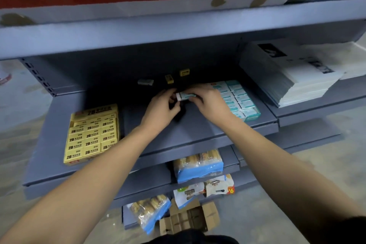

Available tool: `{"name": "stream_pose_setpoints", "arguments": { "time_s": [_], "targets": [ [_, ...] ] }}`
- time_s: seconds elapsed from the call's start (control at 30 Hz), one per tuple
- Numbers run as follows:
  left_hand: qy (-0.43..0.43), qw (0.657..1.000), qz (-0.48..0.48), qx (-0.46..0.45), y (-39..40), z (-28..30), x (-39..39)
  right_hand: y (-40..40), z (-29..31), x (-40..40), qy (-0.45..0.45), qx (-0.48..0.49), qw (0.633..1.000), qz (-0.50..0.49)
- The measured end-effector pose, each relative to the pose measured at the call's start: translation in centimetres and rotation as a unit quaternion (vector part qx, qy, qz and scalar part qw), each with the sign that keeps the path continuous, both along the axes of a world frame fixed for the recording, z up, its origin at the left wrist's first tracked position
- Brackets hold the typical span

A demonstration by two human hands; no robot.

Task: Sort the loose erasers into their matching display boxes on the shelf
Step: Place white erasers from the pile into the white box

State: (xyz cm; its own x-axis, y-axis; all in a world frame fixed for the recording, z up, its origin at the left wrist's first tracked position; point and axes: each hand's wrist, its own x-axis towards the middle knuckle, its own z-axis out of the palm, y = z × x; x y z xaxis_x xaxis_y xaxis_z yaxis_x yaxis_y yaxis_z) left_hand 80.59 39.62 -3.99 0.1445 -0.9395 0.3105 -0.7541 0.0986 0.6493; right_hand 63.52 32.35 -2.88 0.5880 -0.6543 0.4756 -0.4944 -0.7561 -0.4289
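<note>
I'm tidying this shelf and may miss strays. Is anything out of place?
Yes. Three loose erasers lie at the shelf's back, outside any box: a grey-white one and two yellow ones, far from the yellow display box.

Grey metal shelving unit [178, 31] spans the view. Grey concrete floor [326, 154] shows at 3 and 9 o'clock. Slotted upright [37, 77] at 9 o'clock. Shelf recess is dim; lighting is soft overall.
</note>
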Motion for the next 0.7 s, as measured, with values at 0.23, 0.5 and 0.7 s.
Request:
{"name": "stream_pose_setpoints", "arguments": {
  "time_s": [0.23, 0.5, 0.7],
  "targets": [
    [-0.012, 0.998, -0.06, 0.018, -1.6, -1.1, -5.8, 0.4, 0.6, -8.5, 0.027, 0.026, 0.997, -0.071],
    [-0.01, 0.998, -0.066, -0.02, -2.1, -1.4, -10.1, 2.3, -0.9, -14.3, 0.049, 0.027, 0.993, -0.102],
    [-0.009, 0.998, -0.055, -0.026, -1.7, -1.5, -10.5, 2.6, -1.1, -14.0, 0.05, 0.012, 0.996, -0.071]
  ]
}}
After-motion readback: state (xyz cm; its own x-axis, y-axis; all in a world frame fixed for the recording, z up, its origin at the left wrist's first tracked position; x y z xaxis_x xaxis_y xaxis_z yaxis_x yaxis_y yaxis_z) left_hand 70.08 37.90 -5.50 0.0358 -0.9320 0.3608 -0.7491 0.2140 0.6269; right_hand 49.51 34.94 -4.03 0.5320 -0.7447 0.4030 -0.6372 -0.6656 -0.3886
